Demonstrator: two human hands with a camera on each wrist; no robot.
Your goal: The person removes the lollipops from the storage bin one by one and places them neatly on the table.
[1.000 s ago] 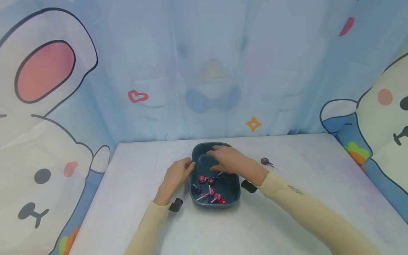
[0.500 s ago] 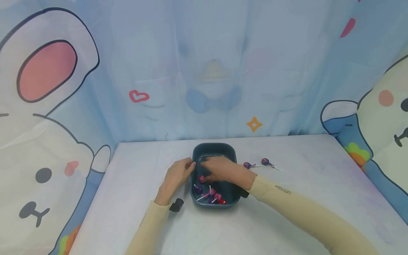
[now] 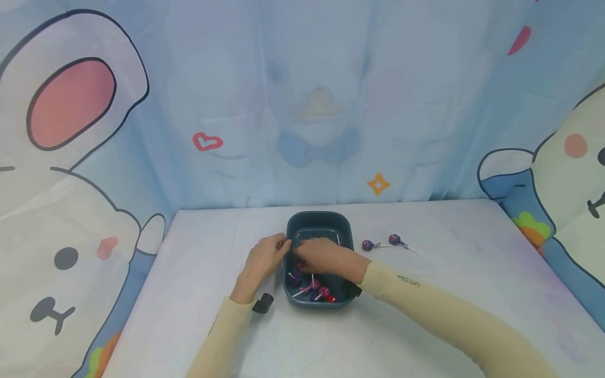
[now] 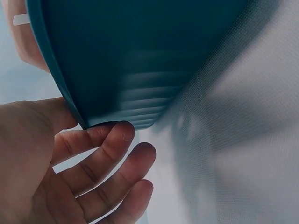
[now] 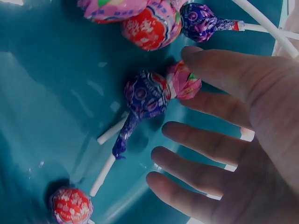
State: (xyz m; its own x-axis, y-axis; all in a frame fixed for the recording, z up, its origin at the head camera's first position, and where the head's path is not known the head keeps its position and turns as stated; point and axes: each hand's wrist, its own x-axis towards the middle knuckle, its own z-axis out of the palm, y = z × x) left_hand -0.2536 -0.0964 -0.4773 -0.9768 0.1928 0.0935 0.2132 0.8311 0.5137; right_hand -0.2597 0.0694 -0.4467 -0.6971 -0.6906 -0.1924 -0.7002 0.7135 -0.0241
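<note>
A dark teal plastic tray (image 3: 302, 216) stands on the table with several wrapped lollipops inside. My left hand (image 3: 262, 260) pinches its left rim, the thumb over the edge and the index finger outside, as the left wrist view shows. My right hand (image 3: 328, 257) reaches down into the tray. In the right wrist view its fingers (image 5: 205, 144) are spread and fairly straight. Its thumb tip and index finger lie on either side of a pink-wrapped lollipop (image 5: 187, 86), right at the wrapper. Against that one lies a purple lollipop (image 5: 145, 97); a red one (image 5: 72, 205) is farther off.
Two purple lollipops, one nearer the tray (image 3: 367, 245) and one beyond it (image 3: 394, 239), lie on the white table (image 3: 454, 262) to the right. A pale blue curtain (image 3: 321, 173) with cartoon prints closes off the back and sides.
One more lollipop lies on the table right of the tray than a second ago. My right hand has moved left and lower into the tray. The left hand keeps its place on the rim.
</note>
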